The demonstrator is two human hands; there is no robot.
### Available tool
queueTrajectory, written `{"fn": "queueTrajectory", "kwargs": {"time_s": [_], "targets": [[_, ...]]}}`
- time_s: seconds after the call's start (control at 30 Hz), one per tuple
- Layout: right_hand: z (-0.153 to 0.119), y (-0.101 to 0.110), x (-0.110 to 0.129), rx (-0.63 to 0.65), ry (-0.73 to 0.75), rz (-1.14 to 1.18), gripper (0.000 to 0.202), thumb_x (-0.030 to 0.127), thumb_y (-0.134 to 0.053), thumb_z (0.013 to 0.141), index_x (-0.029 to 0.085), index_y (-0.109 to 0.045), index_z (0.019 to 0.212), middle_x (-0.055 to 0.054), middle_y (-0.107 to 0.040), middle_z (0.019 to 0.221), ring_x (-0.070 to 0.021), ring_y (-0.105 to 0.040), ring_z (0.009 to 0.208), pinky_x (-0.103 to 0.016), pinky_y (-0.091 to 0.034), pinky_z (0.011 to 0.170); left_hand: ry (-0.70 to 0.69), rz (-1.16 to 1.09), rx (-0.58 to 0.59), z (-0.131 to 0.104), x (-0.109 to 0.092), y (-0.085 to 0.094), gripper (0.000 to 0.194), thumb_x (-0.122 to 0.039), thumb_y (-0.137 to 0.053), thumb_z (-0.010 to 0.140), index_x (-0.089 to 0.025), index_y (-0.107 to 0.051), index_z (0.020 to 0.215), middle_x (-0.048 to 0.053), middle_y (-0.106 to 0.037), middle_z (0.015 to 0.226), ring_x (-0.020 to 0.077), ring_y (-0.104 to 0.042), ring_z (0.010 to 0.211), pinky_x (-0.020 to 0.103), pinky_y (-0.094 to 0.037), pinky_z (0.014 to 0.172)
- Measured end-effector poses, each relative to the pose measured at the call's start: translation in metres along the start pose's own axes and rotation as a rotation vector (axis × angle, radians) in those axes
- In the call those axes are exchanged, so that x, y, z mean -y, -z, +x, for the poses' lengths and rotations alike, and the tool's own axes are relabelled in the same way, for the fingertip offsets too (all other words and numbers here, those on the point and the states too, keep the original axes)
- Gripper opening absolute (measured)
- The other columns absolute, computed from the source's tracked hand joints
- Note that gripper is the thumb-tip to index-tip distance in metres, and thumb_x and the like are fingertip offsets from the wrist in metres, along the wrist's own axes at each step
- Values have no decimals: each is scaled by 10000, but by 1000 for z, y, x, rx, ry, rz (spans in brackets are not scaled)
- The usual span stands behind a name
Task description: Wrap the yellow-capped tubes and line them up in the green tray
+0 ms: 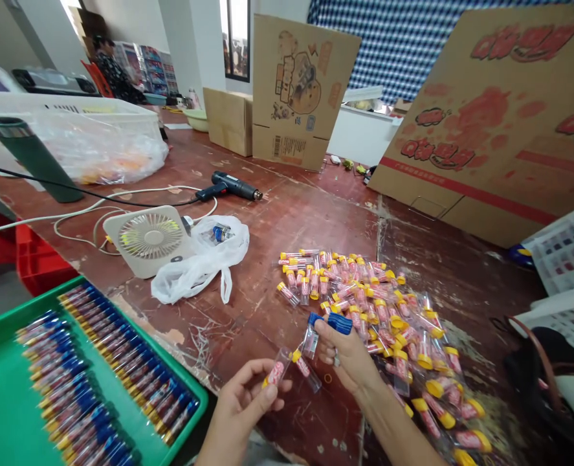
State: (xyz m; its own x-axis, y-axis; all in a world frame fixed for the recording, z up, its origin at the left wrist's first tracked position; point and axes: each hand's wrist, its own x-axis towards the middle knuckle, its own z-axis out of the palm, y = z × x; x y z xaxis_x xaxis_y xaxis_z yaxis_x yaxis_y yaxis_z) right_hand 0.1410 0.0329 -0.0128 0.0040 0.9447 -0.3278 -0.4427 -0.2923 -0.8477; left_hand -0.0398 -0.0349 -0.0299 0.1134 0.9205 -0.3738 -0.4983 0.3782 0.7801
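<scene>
Near the table's front edge, my left hand (250, 401) is closed on a small clear tube (277, 367) with a yellow cap and a pink-red label. My right hand (347, 356) pinches clear plastic sleeves (310, 340) with blue ends; part of the bunch (340, 322) sticks out beyond the fingers. Between the hands a loose yellow-capped tube (307, 371) lies on the table. Just beyond and right of my right hand spreads a pile of similar tubes (359, 294). At the lower left, a green tray (197, 388) bears rows of tubes with blue and yellow ends.
A small fan (151, 239) stands beside a white plastic bag (194, 265). Behind them lies a heat gun (233, 186) with its cable. A green cylinder (34, 158) leans at left. Cardboard boxes (301, 97) and white baskets (568, 246) border the table. A person sits far back.
</scene>
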Motion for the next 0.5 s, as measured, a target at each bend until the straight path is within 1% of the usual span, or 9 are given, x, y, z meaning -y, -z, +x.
{"fn": "queueTrajectory", "kwargs": {"time_s": [0.1,0.17,0.3,0.4,0.5], "targets": [[-8,-1,-6,-73,28,79,423,360,-854,631,197,-464,617,113,-343,467,-45,-271,392,-159,-244,363,20,-12,29,-2,6,-9,366,-390,-859,619,-178,-732,888,75,-734,856,234,-709,828,245,-548,638],[-12,-3,-8,-91,39,119,431,357,-851,639,196,-453,603,109,-347,473,-43,-280,393,-155,-254,362,28,-8,39,-4,11,-14,375,-398,-862,613,-178,-733,887,73,-729,844,222,-701,814,241,-545,630],[-20,-7,-7,-55,29,179,434,344,-855,644,197,-448,612,108,-352,479,-41,-280,399,-152,-259,367,36,-25,26,-5,15,-19,367,-389,-867,608,-182,-735,882,57,-719,831,198,-695,788,219,-532,613],[-24,-7,-5,-10,15,192,421,345,-846,664,197,-453,628,106,-353,488,-46,-287,413,-155,-271,380,33,-18,21,-4,13,-22,366,-386,-866,613,-178,-735,884,58,-721,828,188,-694,776,211,-524,615],[-26,-5,-7,23,34,180,385,352,-833,684,199,-480,663,106,-352,501,-53,-292,425,-165,-274,393,37,-2,31,-5,11,-22,368,-387,-861,623,-169,-734,892,63,-725,808,188,-696,764,212,-521,619]]}}
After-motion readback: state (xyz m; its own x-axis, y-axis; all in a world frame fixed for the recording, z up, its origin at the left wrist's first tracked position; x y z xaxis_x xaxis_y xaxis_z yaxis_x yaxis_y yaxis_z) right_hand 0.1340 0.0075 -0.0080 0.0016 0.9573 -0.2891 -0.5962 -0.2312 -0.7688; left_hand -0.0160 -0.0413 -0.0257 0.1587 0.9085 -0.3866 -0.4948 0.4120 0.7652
